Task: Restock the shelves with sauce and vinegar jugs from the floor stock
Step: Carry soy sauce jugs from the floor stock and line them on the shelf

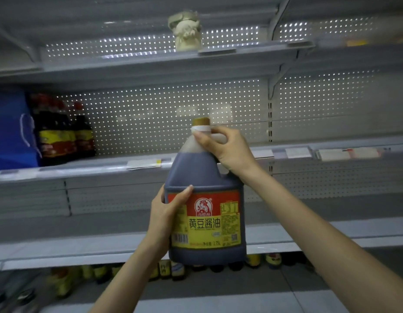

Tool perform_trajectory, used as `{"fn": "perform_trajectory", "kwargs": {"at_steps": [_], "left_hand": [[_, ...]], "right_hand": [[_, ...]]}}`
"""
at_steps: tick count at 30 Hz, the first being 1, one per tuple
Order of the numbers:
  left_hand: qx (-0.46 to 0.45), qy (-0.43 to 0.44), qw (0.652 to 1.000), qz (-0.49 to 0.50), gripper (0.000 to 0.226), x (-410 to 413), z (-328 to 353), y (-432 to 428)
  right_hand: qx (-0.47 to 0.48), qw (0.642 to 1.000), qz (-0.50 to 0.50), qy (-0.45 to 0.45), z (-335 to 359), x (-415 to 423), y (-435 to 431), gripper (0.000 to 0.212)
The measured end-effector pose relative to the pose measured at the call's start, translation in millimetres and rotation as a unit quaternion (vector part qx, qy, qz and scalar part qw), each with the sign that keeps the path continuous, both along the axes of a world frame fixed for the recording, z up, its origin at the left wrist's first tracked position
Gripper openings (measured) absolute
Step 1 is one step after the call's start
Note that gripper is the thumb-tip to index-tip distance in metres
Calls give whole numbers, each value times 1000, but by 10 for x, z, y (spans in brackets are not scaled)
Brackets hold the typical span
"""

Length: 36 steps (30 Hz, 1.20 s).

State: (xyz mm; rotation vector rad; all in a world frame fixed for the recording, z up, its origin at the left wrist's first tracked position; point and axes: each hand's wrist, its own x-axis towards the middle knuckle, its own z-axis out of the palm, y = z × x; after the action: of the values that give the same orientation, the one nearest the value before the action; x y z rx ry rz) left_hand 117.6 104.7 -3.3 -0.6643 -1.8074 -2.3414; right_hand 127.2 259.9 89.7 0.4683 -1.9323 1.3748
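A large jug of dark soy sauce (205,190) with a red and yellow label and a gold cap hangs upright in the air before the white shelves. My right hand (227,150) grips its neck and handle just under the cap. My left hand (166,213) holds the jug's left side, thumb across the label's top corner. The jug's top is level with the middle shelf (105,170), whose stretch behind it holds nothing. On the floor under the bottom shelf stands a row of several sauce bottles (178,271).
At the middle shelf's left end stand several dark sauce bottles (65,136) beside a blue bag (13,132). A pale jar (187,30) sits on the upper shelf (151,62). Price tags (347,153) line the shelf edge at right.
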Motion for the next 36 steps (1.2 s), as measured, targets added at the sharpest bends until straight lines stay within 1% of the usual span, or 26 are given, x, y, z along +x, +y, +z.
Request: {"fn": "perform_trajectory", "kwargs": {"at_steps": [3,5,10,15,19,24,30,33,36], "left_hand": [[6,-9,1000,6,76,-241,-22,-138],[8,-8,1000,16,75,-423,-15,-222],[26,5,999,43,75,-889,-1,-433],[24,24,997,68,81,-1365,215,-711],[22,45,996,77,74,-1656,427,-988],[27,60,994,83,71,-1984,603,-1406],[27,93,994,60,39,-2414,720,-1960],[17,101,994,29,37,-2606,774,-2254],[16,118,993,8,40,-2812,840,-2526]], "right_hand": [[16,1000,0,6,12,-281,-158,35],[24,1000,-2,12,38,-487,-250,31],[40,998,29,28,129,-1039,-506,23],[32,997,52,55,349,-1600,-781,34],[27,994,53,89,563,-1913,-1068,34],[31,992,74,93,783,-2241,-1522,34],[10,991,71,110,853,-2666,-2052,43],[1,993,44,113,885,-2820,-2347,46],[-5,991,20,129,942,-2956,-2599,47]]}}
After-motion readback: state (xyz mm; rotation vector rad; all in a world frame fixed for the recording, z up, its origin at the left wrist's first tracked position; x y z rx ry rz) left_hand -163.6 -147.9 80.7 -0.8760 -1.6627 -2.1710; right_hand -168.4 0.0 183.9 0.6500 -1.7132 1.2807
